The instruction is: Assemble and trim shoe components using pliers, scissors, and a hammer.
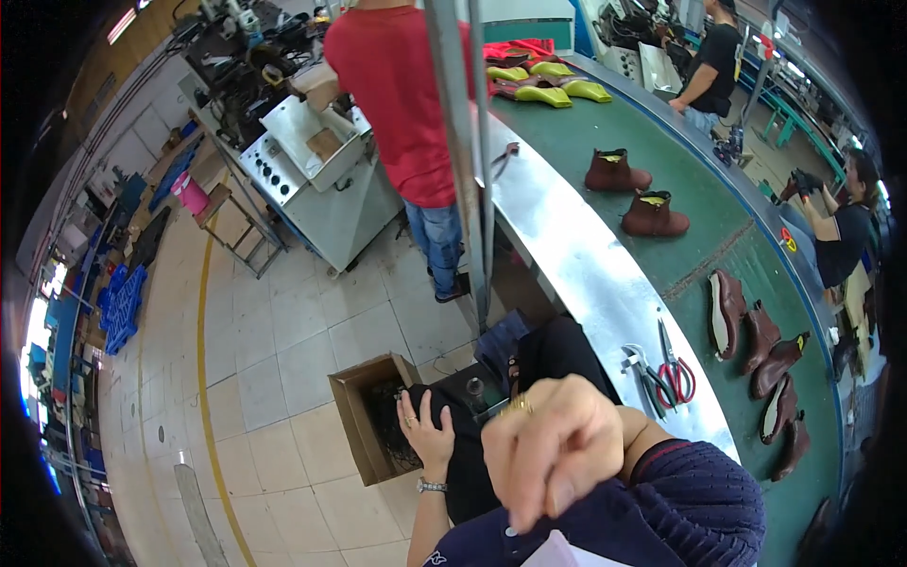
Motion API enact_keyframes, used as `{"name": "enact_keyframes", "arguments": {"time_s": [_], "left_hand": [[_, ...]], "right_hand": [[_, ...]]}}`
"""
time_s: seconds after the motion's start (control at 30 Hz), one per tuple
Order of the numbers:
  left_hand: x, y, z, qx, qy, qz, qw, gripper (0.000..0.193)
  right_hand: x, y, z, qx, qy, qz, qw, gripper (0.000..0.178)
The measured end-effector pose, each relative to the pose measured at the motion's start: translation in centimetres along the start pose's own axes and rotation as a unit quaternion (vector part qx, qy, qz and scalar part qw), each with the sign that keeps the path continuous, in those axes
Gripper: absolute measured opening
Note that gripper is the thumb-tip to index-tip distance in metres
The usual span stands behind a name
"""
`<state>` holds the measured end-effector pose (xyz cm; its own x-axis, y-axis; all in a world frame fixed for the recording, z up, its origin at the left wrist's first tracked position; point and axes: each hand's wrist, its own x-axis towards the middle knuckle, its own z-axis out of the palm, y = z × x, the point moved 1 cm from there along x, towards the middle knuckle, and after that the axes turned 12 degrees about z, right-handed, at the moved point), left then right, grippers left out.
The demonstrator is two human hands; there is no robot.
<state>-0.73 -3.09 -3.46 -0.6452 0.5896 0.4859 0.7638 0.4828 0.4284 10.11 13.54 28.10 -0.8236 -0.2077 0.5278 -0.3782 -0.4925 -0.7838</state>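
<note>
My left hand (430, 430) lies on my dark trouser leg with its fingers spread, holding nothing. A ring and a wristwatch (432, 486) are on that side. Close before me, my right hand (557, 449) is raised with its fingers curled in. What it holds, if anything, is hidden. On the metal ledge (576, 255) to the right of my knees lie red-handled scissors (675, 376) and dark-handled pliers (648, 383). Beside my left hand, an opened cardboard box (354, 416) stands on the floor with dark contents I cannot make out.
A green conveyor (699, 246) carries brown ankle boots (657, 214), several brown shoe uppers (780, 366) and yellow-green lasts (543, 95). A metal post (463, 142) rises ahead. Beyond it a person in red (392, 104) stands by a machine (302, 180). Other people are across the conveyor.
</note>
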Motion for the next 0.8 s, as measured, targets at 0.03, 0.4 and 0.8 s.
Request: {"name": "enact_keyframes", "arguments": {"time_s": [0.03,0.4,0.8], "left_hand": [[0.1,0.0,0.2,0.020,-0.003,-0.017,1.000,0.044],[2.5,1.2,4.0,0.090,-0.091,-0.038,0.991,0.044],[3.1,1.8,5.3,0.104,-0.116,-0.049,0.987,0.046]], "right_hand": [[-0.7,-1.0,-1.1,-0.037,0.015,0.033,0.999,0.020],[-20.4,-2.8,-31.5,-0.336,0.579,0.213,0.712,0.026],[-26.9,-1.7,-45.7,-0.544,0.727,0.180,0.377,0.018]]}}
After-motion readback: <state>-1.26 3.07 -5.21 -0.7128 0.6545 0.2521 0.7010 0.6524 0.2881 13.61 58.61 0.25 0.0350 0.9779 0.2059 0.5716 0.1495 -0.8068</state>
